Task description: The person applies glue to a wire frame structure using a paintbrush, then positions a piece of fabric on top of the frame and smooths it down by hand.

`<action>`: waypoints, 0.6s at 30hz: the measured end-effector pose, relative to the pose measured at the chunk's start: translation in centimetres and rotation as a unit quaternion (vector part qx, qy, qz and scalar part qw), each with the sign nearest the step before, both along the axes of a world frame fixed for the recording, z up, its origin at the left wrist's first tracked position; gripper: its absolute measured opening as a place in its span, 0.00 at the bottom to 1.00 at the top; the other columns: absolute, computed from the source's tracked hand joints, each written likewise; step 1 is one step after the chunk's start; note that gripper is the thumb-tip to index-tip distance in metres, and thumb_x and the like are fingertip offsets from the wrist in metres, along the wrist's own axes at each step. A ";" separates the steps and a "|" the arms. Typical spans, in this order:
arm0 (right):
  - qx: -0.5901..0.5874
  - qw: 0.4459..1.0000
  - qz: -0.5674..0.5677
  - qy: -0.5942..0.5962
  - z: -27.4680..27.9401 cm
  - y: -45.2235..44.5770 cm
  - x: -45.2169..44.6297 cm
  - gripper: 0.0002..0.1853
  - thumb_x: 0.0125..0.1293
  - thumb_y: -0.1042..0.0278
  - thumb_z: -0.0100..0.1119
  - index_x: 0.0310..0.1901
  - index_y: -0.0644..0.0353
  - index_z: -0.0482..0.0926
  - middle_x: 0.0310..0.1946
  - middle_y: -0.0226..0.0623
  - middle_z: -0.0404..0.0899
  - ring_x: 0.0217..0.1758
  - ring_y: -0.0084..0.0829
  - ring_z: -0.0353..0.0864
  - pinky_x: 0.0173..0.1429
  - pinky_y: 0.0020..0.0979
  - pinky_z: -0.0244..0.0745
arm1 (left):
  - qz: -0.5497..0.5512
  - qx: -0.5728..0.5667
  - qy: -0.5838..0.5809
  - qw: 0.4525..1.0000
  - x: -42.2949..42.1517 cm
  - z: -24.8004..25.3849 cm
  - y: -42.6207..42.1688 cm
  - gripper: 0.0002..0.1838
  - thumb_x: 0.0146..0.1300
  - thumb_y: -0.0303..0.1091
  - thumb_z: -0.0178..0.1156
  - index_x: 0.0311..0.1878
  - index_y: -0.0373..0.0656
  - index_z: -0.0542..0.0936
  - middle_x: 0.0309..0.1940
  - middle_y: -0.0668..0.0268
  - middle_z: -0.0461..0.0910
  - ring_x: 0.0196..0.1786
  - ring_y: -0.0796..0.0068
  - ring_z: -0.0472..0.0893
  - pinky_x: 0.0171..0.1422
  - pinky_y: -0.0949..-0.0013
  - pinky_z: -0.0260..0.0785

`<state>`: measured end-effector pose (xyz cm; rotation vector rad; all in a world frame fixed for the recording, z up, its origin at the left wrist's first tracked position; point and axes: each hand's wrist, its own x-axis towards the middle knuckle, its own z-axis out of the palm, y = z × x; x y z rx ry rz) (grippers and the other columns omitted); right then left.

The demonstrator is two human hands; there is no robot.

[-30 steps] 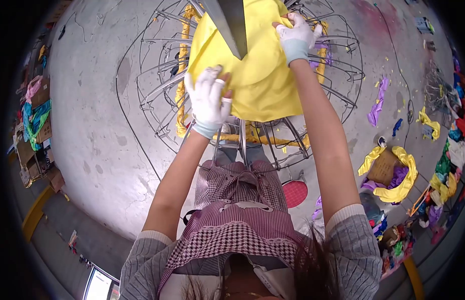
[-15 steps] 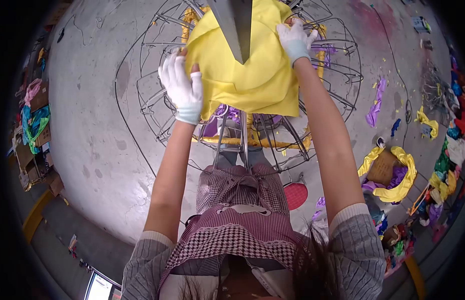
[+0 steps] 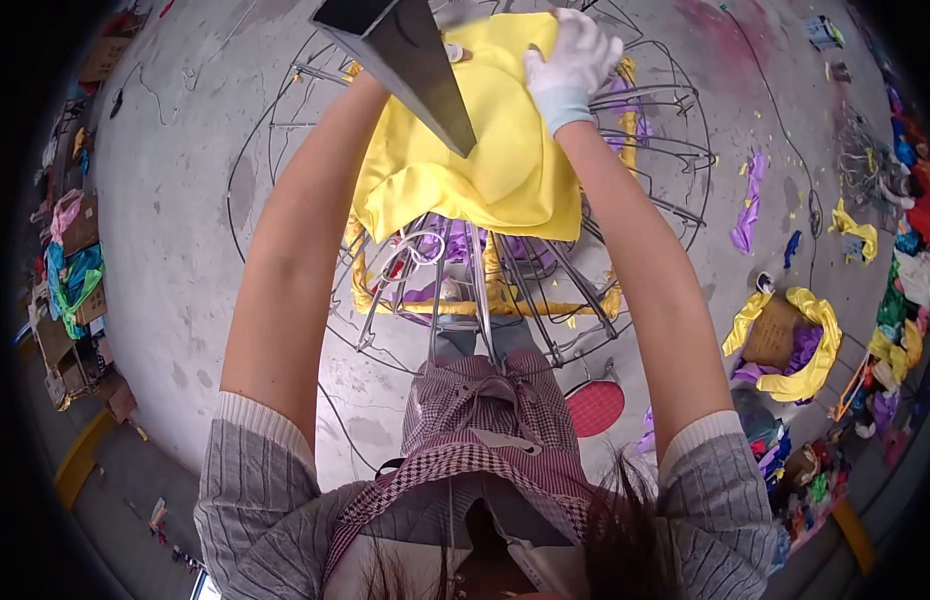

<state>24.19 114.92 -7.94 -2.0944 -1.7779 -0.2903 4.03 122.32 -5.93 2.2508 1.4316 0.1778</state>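
Observation:
A yellow cloth [image 3: 510,110] lies draped and wrinkled over the top of a round wire frame [image 3: 675,160]. At the cloth's far right edge, my right hand [image 3: 575,60] in a white fingerless glove has its fingers bent around the fabric. My left hand [image 3: 459,52] reaches over the cloth behind a dark metal post [image 3: 425,85]. Only a bit of its glove and fingertips shows past the post, so its grip is hidden. Yellow-wrapped bars [image 3: 585,303] and purple fabric [image 3: 465,245] show beneath the cloth's near edge.
The post juts down in front of the cloth, close to the camera. A cardboard box [image 3: 770,335] with yellow and purple fabric stands at the right. A purple strip [image 3: 750,205] and a cable [image 3: 785,120] lie on the floor. Heaped coloured scraps line both sides.
My left hand has moved from the cloth's left edge up and right, behind the post. My right hand has shifted slightly left and up. The cloth's far part is rearranged.

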 end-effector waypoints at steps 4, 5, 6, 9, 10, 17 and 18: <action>0.105 0.960 0.189 0.180 1.1 1.9 -1.6 0.26 0.43 0.54 0.66 0.48 0.47 0.80 0.54 0.36 0.75 0.59 0.43 0.69 0.67 0.63 0.41 | -0.037 -0.137 0.029 0.990 -0.2 4.0 0.3 0.25 0.58 0.53 0.58 0.55 0.51 0.75 0.44 0.74 0.82 0.53 0.64 0.76 0.68 0.36 0.31; -0.010 0.972 0.175 0.158 2.0 2.4 -1.9 0.32 0.44 0.49 0.64 0.54 0.46 0.71 0.58 0.36 0.68 0.60 0.40 0.66 0.68 0.61 0.39 | -0.034 -0.132 0.014 0.991 0.1 4.0 0.1 0.22 0.59 0.51 0.58 0.54 0.52 0.76 0.42 0.74 0.82 0.50 0.65 0.77 0.68 0.35 0.31; -0.124 0.970 0.159 0.134 3.2 2.9 -2.1 0.38 0.46 0.43 0.62 0.60 0.44 0.62 0.63 0.36 0.61 0.61 0.38 0.63 0.68 0.59 0.38 | -0.032 -0.127 -0.002 0.991 0.3 4.0 0.0 0.20 0.59 0.49 0.58 0.53 0.52 0.77 0.40 0.75 0.82 0.48 0.66 0.77 0.68 0.35 0.30; -0.343 0.928 0.115 0.086 4.6 3.4 -2.3 0.52 0.50 0.32 0.59 0.72 0.41 0.44 0.72 0.35 0.47 0.62 0.33 0.58 0.69 0.56 0.34 | -0.036 -0.114 -0.031 0.992 1.1 3.7 0.4 0.16 0.60 0.45 0.57 0.50 0.52 0.78 0.37 0.77 0.83 0.43 0.67 0.79 0.68 0.35 0.29; -0.290 0.945 0.127 0.086 4.5 3.3 -2.3 0.44 0.48 0.37 0.60 0.65 0.41 0.54 0.70 0.33 0.52 0.63 0.35 0.57 0.69 0.58 0.33 | -0.044 -0.071 -0.008 0.996 1.1 3.3 0.5 0.15 0.61 0.44 0.57 0.50 0.53 0.78 0.37 0.77 0.82 0.44 0.68 0.78 0.68 0.35 0.29; -0.148 0.977 0.142 0.052 3.0 2.8 -2.9 0.20 0.46 0.48 0.62 0.43 0.38 0.82 0.62 0.27 0.65 0.69 0.40 0.52 0.69 0.65 0.29 | -0.102 0.234 0.032 0.966 0.0 -3.1 0.3 0.13 0.64 0.41 0.53 0.50 0.54 0.78 0.37 0.74 0.82 0.48 0.73 0.76 0.68 0.34 0.24; -0.152 0.978 0.132 0.044 2.8 2.9 -3.0 0.19 0.47 0.47 0.61 0.43 0.38 0.83 0.62 0.26 0.65 0.70 0.40 0.51 0.70 0.65 0.29 | -0.116 0.293 0.024 0.949 -0.2 -3.9 0.5 0.13 0.65 0.41 0.52 0.51 0.54 0.78 0.37 0.74 0.82 0.49 0.73 0.76 0.68 0.35 0.23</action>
